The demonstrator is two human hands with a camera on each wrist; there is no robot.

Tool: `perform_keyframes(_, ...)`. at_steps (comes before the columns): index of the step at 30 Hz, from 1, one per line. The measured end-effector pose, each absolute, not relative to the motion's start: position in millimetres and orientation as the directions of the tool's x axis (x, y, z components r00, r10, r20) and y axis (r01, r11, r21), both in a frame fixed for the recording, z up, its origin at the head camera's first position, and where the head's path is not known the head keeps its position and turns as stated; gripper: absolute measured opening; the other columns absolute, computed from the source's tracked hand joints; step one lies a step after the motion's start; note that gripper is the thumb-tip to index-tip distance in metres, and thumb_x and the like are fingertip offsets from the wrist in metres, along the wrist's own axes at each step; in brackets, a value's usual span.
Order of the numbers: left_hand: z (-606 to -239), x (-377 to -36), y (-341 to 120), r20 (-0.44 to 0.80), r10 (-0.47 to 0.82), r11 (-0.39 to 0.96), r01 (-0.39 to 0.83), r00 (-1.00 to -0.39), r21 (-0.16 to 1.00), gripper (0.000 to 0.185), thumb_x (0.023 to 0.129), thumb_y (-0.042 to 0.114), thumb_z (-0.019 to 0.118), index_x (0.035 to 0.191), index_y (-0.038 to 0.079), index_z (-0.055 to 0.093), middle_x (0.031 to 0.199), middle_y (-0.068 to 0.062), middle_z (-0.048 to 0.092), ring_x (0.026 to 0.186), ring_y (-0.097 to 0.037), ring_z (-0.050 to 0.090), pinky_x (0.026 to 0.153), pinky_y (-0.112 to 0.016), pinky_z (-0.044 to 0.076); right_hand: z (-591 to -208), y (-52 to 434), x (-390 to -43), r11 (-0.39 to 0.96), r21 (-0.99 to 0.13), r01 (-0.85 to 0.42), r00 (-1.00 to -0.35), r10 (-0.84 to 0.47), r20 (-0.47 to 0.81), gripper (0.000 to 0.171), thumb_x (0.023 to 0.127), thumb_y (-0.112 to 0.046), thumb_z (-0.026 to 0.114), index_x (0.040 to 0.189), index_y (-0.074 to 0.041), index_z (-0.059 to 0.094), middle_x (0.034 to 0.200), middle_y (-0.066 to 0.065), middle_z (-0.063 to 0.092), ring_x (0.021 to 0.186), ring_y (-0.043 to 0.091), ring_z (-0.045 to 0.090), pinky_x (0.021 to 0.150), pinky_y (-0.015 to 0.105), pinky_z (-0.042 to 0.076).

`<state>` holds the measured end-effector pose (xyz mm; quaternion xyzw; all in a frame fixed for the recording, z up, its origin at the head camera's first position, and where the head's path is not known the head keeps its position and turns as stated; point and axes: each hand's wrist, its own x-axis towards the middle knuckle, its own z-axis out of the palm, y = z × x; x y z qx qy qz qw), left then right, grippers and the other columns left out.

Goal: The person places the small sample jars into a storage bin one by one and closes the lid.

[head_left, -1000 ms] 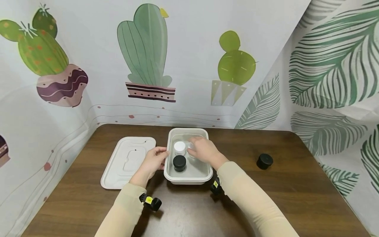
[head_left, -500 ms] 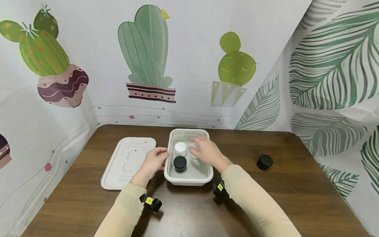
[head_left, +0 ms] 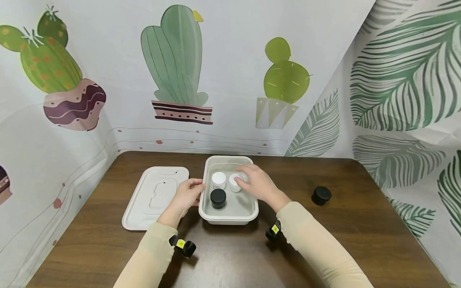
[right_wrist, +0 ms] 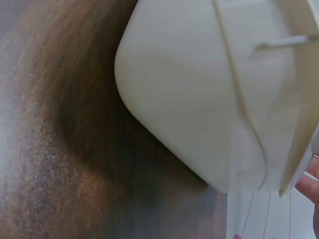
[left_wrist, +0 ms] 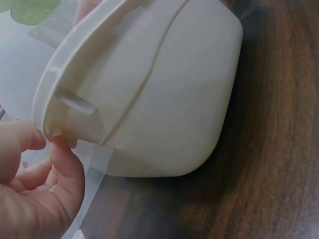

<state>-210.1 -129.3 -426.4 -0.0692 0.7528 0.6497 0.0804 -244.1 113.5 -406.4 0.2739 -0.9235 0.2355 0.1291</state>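
A white plastic box (head_left: pixel 228 218) stands uncovered on the table. My left hand (head_left: pixel 185 199) pinches its left rim between thumb and fingers; the left wrist view shows the fingertips (left_wrist: pixel 61 149) at that rim. Inside are two small jars with white lids, a left one (head_left: pixel 218 179) and a right one (head_left: pixel 234 185), plus a small black-lidded jar (head_left: pixel 218 197) in front of the left one. My right hand (head_left: pixel 260 184) reaches over the box's right rim, its loosely spread thumb and fingers beside and partly over the right white-lidded jar. The right wrist view mostly shows the box's outer wall (right_wrist: pixel 174 74).
Left of the box lies its flat white lid (head_left: pixel 144 208). A black round jar (head_left: pixel 321 195) sits apart on the brown wooden table (head_left: pixel 345 240) to the right. A patterned cloth backdrop (head_left: pixel 234 80) rises behind the table.
My right hand has drawn back to the right, uncovering more of the right white-lidded jar, and its fingers have loosened from it. The left hand keeps its hold on the rim.
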Motion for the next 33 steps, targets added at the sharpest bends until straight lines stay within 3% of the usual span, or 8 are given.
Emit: perform_keyframes(33, -426, -210, -129, -0.224, -0.007, 0.15, -0.222, -0.975, 0.963, 0.033, 0.093, 0.015, 0.057, 0.12, -0.003, 0.055, 0.087, -0.01, 0.06, 0.062, -0.011, 0.056, 0.051, -0.023, 0.048, -412, 152, -227, 0.694, -0.482, -0.536, -0.838, -0.365, 0.406, 0.04, 0.088, -0.033, 0.065, 0.118, -0.007, 0.063, 0.121, 0.007, 0.062, 0.116, 0.025, 0.058, 0.097, 0.043, 0.048)
